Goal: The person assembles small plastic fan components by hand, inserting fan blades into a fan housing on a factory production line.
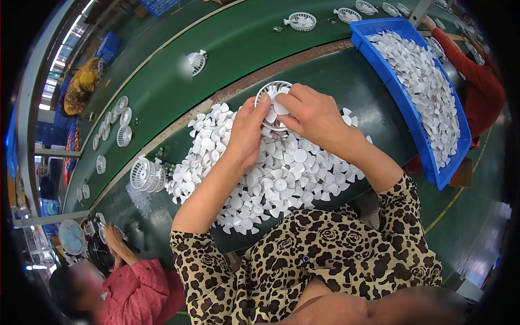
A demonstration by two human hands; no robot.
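Over the pile, my left hand [246,132] is closed round the left side of a round white slotted fan housing [273,84]. A small white fan blade [277,106] sits inside the housing's ring. The fingers of my right hand [317,115] are bent onto that blade, thumb and fingertips closed at its edge. Part of the housing's rim is hidden behind my fingers. Beneath both hands spreads a heap of loose white fan blades [271,184] on the dark green bench.
A blue crate [398,103] full of white blades stands at the right. Stacked housings [147,174] and small green circuit boards lie left of the heap. A green conveyor belt [238,59] beyond carries more housings. Co-workers sit at the lower left [141,292] and far right [482,92].
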